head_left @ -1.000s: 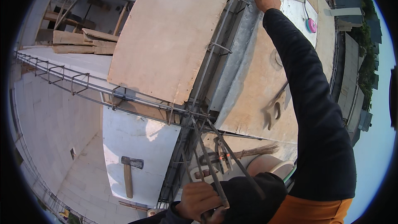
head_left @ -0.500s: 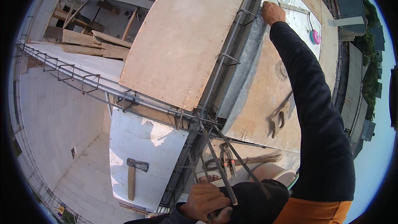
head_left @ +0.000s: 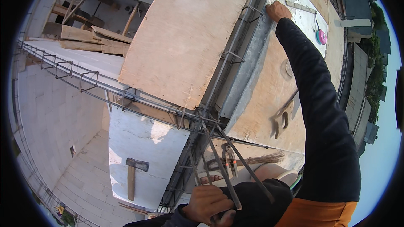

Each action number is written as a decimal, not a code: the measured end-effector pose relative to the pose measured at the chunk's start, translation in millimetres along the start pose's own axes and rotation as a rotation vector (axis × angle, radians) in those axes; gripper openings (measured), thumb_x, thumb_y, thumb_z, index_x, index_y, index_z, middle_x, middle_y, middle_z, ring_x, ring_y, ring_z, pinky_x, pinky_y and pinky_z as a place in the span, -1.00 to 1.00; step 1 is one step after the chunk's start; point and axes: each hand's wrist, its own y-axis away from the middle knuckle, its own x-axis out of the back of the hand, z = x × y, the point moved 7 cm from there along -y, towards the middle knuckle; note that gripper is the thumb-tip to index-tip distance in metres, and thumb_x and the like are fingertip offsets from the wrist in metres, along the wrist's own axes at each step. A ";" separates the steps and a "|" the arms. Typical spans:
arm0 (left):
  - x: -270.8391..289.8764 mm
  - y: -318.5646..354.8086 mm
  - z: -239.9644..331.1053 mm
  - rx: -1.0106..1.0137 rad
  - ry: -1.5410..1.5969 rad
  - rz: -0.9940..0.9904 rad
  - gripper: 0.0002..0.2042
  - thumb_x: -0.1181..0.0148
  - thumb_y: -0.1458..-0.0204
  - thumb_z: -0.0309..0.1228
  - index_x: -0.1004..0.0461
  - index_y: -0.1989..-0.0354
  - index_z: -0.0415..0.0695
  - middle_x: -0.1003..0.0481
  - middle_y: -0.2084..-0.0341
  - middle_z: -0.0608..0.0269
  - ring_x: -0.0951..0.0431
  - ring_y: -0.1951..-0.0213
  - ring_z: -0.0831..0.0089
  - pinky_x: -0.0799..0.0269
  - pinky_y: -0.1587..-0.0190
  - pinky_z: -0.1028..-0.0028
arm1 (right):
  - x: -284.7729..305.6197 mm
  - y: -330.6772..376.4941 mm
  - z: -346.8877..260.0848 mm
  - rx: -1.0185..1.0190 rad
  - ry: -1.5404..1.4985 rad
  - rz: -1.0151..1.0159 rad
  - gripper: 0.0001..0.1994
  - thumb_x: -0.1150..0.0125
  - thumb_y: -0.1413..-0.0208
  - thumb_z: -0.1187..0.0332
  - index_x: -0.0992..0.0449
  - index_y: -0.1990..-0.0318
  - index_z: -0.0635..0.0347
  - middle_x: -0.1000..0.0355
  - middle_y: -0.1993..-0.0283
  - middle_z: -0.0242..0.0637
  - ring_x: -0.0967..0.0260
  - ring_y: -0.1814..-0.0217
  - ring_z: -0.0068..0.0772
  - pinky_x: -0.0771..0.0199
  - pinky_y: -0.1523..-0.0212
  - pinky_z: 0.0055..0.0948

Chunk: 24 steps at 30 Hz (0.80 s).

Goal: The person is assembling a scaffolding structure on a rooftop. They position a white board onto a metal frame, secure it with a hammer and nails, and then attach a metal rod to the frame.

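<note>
I am looking down from a rooftop at a long cage of steel bars running away from me between a big plywood sheet on my left and a second plywood deck on my right. A second bar cage is running off to the left along the top of a white block wall. Judging by what shows, both cages are already assembled and lying in place, with their loops tied around the long bars; no concrete is showing around them.

My right hand is reaching far out, its fingers curled against the far stretch of the cage. My left hand is clenching around the near ends of the loose bars close to my body.

A hatchet is lying on a white slab below. Pliers and a broom are lying near my foot, and a pink reel is sitting far off.

My right sleeve is hiding part of the deck, and I cannot tell whether my right hand is actually gripping a bar. The joints where the cages meet are too tangled to read.
</note>
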 end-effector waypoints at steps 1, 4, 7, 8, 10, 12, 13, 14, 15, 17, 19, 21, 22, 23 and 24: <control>-0.1 0.9 -0.3 0.001 -0.003 -0.002 -0.89 -0.23 0.02 -0.43 -0.51 0.54 -0.15 -0.38 0.69 0.20 -0.37 0.71 0.22 -0.23 0.61 0.31 | -1.2 -2.5 4.6 -0.021 -0.016 0.006 -0.50 -0.03 -0.26 0.05 -0.63 -0.09 0.26 -0.61 -0.12 0.14 -0.58 -0.20 0.19 -0.53 -0.21 0.01; 1.2 4.0 -0.6 -0.026 -0.039 -0.002 -0.90 -0.21 0.00 -0.43 -0.54 0.51 -0.15 -0.38 0.68 0.20 -0.37 0.71 0.22 -0.24 0.62 0.31 | -9.6 0.8 7.8 -0.058 -0.080 0.034 -0.46 0.01 -0.27 0.02 -0.60 -0.09 0.35 -0.57 -0.15 0.23 -0.57 -0.20 0.20 -0.51 -0.23 0.02; -0.9 8.2 -19.6 0.119 0.021 -0.248 -0.89 -0.35 0.10 -0.35 -0.60 0.52 -0.11 -0.44 0.71 0.28 -0.48 0.67 0.29 -0.40 0.52 0.36 | 2.9 -6.5 70.5 0.080 -0.011 0.124 -0.50 0.01 -0.28 0.03 -0.62 -0.04 0.29 -0.57 -0.15 0.20 -0.57 -0.13 0.23 -0.52 -0.17 0.03; -0.5 12.1 -20.0 0.132 0.011 -0.226 -0.89 -0.35 0.10 -0.35 -0.61 0.51 -0.11 -0.44 0.70 0.28 -0.48 0.67 0.30 -0.40 0.52 0.36 | 6.4 6.8 60.0 0.144 -0.010 0.116 -0.53 0.00 -0.28 0.05 -0.63 -0.01 0.27 -0.58 -0.12 0.16 -0.58 -0.09 0.24 -0.53 -0.15 0.02; -1.0 16.1 -19.6 0.133 -0.021 -0.170 -0.89 -0.34 0.11 -0.35 -0.61 0.51 -0.10 -0.44 0.69 0.29 -0.47 0.67 0.32 -0.39 0.53 0.36 | 39.5 56.2 26.2 0.263 -0.054 0.108 -0.59 -0.03 -0.30 0.10 -0.64 0.03 0.25 -0.60 -0.06 0.10 -0.58 -0.04 0.23 -0.54 -0.10 -0.01; -4.0 13.6 -20.6 0.116 0.001 -0.188 -0.90 -0.34 0.13 -0.35 -0.61 0.51 -0.10 -0.44 0.70 0.29 -0.48 0.67 0.33 -0.38 0.55 0.37 | 78.9 118.3 53.5 0.218 -0.167 0.101 -0.65 -0.07 -0.31 0.16 -0.63 0.07 0.26 -0.62 0.00 0.04 -0.58 -0.01 0.17 -0.54 -0.07 -0.06; -5.6 12.9 -20.7 0.108 0.013 -0.194 -0.90 -0.34 0.14 -0.36 -0.61 0.51 -0.10 -0.44 0.71 0.29 -0.48 0.68 0.33 -0.37 0.56 0.37 | 88.6 141.9 78.3 0.148 -0.249 0.084 -0.68 -0.09 -0.32 0.19 -0.63 0.09 0.27 -0.62 0.02 0.02 -0.59 0.00 0.13 -0.55 -0.06 -0.09; -7.2 11.6 -20.3 0.100 0.027 -0.198 -0.90 -0.33 0.15 -0.36 -0.61 0.52 -0.10 -0.44 0.72 0.29 -0.48 0.68 0.33 -0.37 0.56 0.37 | 92.7 167.5 102.5 0.078 -0.263 0.073 -0.69 -0.10 -0.33 0.19 -0.62 0.08 0.26 -0.61 0.01 0.01 -0.58 0.00 0.13 -0.54 -0.06 -0.09; -8.5 8.7 -21.4 0.090 0.027 -0.202 -0.90 -0.33 0.17 -0.36 -0.60 0.53 -0.10 -0.44 0.72 0.29 -0.48 0.68 0.33 -0.36 0.57 0.37 | 89.8 187.8 123.6 0.010 -0.292 0.068 -0.69 -0.11 -0.33 0.18 -0.61 0.08 0.25 -0.61 0.00 0.00 -0.58 -0.01 0.12 -0.54 -0.05 -0.09; -8.4 11.0 -20.4 0.097 0.024 -0.197 -0.90 -0.33 0.19 -0.37 -0.58 0.55 -0.10 -0.44 0.74 0.28 -0.49 0.69 0.32 -0.37 0.58 0.37 | 78.1 221.9 149.5 -0.044 -0.277 0.082 -0.69 -0.10 -0.33 0.18 -0.60 0.06 0.24 -0.61 0.01 0.01 -0.58 0.00 0.12 -0.53 -0.04 -0.10; -9.1 13.8 -23.1 0.102 0.032 -0.177 -0.90 -0.34 0.22 -0.38 -0.56 0.57 -0.10 -0.45 0.75 0.27 -0.50 0.69 0.32 -0.38 0.58 0.36 | 67.9 245.8 156.1 0.002 -0.224 0.109 -0.71 -0.11 -0.33 0.19 -0.58 0.08 0.26 -0.61 0.07 0.00 -0.57 0.02 0.13 -0.53 -0.01 -0.06; -7.7 14.6 -23.0 0.083 0.036 -0.194 -0.90 -0.35 0.24 -0.39 -0.54 0.58 -0.10 -0.45 0.74 0.27 -0.51 0.68 0.31 -0.40 0.56 0.34 | 48.6 250.4 163.2 -0.005 -0.244 0.113 -0.69 -0.14 -0.32 0.18 -0.58 0.10 0.28 -0.58 0.18 0.00 -0.56 0.13 0.05 -0.52 0.04 -0.11; -4.7 15.2 -22.1 0.082 0.024 -0.186 -0.89 -0.35 0.25 -0.40 -0.54 0.59 -0.10 -0.46 0.74 0.27 -0.52 0.68 0.30 -0.40 0.56 0.34 | 45.2 250.0 160.9 0.028 -0.246 0.122 -0.68 -0.15 -0.33 0.17 -0.60 0.08 0.28 -0.59 0.16 0.00 -0.57 0.10 0.04 -0.52 0.03 -0.13; -2.7 15.7 -19.7 0.076 0.010 -0.159 -0.90 -0.36 0.24 -0.41 -0.55 0.56 -0.10 -0.48 0.71 0.27 -0.52 0.67 0.27 -0.42 0.54 0.32 | 39.8 252.3 161.5 0.038 -0.265 0.130 -0.67 -0.15 -0.34 0.16 -0.61 0.06 0.27 -0.61 0.14 0.00 -0.58 0.08 0.03 -0.52 0.01 -0.14; -3.8 17.7 -18.1 0.089 0.012 -0.151 -0.90 -0.36 0.21 -0.41 -0.55 0.55 -0.10 -0.47 0.71 0.26 -0.51 0.67 0.25 -0.42 0.53 0.32 | 35.6 254.9 167.9 0.018 -0.300 0.139 -0.66 -0.15 -0.34 0.14 -0.62 0.04 0.27 -0.62 0.12 0.00 -0.59 0.06 0.01 -0.52 -0.01 -0.16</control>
